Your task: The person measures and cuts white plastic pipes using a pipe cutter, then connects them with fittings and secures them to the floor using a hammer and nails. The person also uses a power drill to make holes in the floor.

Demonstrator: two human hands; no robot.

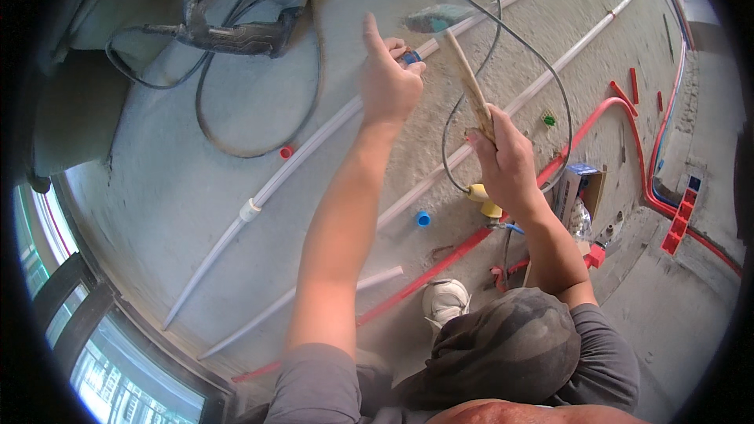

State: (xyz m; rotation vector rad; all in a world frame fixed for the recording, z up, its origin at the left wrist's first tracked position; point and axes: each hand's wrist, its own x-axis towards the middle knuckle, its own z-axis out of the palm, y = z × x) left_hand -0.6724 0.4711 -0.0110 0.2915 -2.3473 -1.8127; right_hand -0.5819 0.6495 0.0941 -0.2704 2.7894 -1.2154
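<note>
My left hand (391, 82) is curled at the white pipe (322, 133), with one finger stretched up and away. A small blue piece (410, 57) shows between its fingertips, beside the pipe's end; its exact kind is hidden. My right hand (506, 153) grips a flat wooden stick (465, 71), whose free end points up toward the far side, just right of the pipe end. Farther down the same pipe sits a white coupling (250, 209). Behind the stick, a second white pipe (542, 78) runs diagonally along the rough floor.
An orange and black power tool (236, 0) lies at the far left with its looped cable. Red conduit (455, 255) crosses the floor at right, near a red socket box (679, 220). A blue cap (424, 219), a red ring (287, 152) and an opened carton (581, 188) lie around.
</note>
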